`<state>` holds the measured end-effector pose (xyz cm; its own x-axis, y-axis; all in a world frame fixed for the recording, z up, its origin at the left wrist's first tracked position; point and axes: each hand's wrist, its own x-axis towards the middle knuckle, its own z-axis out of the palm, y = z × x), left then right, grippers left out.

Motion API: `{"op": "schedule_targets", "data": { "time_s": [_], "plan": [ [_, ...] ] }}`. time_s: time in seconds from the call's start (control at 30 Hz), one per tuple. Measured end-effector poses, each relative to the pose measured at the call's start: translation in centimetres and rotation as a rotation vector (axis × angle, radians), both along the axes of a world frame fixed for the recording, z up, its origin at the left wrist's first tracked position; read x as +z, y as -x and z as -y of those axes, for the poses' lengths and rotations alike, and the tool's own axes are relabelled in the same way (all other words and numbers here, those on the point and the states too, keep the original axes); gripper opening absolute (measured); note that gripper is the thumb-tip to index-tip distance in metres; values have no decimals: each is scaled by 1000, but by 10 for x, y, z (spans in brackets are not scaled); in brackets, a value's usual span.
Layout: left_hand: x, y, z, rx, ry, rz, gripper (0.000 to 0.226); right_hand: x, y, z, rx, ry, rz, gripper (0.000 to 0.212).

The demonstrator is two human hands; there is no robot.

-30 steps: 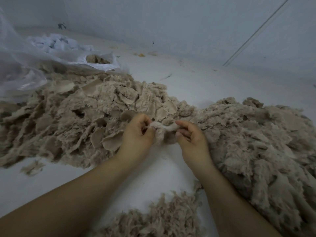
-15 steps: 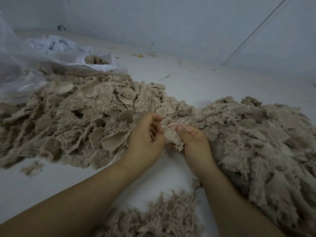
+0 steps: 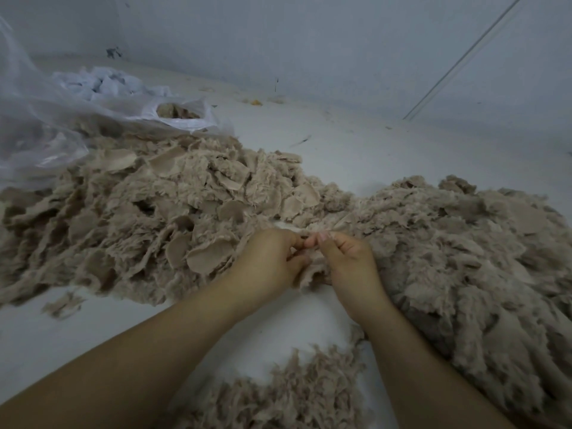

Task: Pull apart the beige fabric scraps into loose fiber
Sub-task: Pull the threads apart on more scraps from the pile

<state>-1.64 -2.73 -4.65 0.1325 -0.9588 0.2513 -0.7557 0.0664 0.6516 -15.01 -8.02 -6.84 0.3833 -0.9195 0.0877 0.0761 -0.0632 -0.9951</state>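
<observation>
Left hand [image 3: 270, 257] and right hand [image 3: 346, 258] both pinch one beige scrap [image 3: 309, 269] at frame centre, fingertips nearly touching. Unpulled scraps pile [image 3: 148, 212] at 10 o'clock, loose fiber heap [image 3: 464, 258] at 3 o'clock. Advice: grip close together, tug sideways in short pulls, re-pinch thick spots.

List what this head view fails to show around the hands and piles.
- Scrap gripped between left hand and right hand: mostly hidden by the fingers.
- Right pile: cut off by the right edge.
- Near pile: cut off by the bottom edge.
- Plastic bag: its contents are blurred by the film.
</observation>
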Motion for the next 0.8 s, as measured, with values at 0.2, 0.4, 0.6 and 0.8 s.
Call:
{"op": "schedule_targets", "data": {
  "time_s": [0.2, 0.4, 0.6, 0.8],
  "plan": [
    [6, -14, -3, 122, 93, -51, 30, 0, 2, 6, -53, -164, 108, 31],
    [4, -9, -3, 160, 157, -227, 20, -3, 0, 6, 174, -162, 97, 33],
    [-7, -4, 2, 171, 120, -447, 25, -6, 2, 9, 8, -5, 35, 22],
    [-14, -1, 6, 124, 13, -656, 23, -4, 0, 9, 50, -84, 95, 24]
  ]
}}
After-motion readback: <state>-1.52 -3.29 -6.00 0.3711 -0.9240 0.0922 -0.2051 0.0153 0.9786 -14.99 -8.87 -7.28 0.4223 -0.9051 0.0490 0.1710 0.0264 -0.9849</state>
